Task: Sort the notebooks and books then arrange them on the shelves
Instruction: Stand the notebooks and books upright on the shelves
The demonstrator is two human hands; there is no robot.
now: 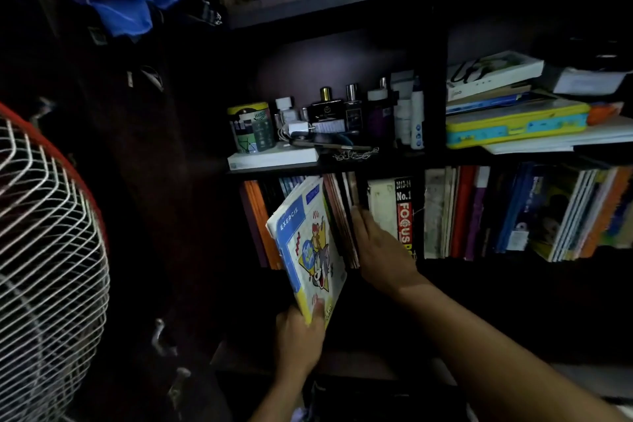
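Fingers of the left hand (pixel 298 336) pinch the cartoon exercise notebooks (pixel 308 250) at six o'clock, tilting them into the shelf gap, while the flat, straight-fingered right hand (pixel 380 250) holds the upright books (pixel 342 216) back at three o'clock.

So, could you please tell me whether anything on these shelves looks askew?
Yes: the books at the right end of the lower row lean, and the stack above lies flat, its sheets overhanging the shelf edge.

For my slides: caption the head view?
Left hand slides exercise book into shelved notebooks; right hand parts them.
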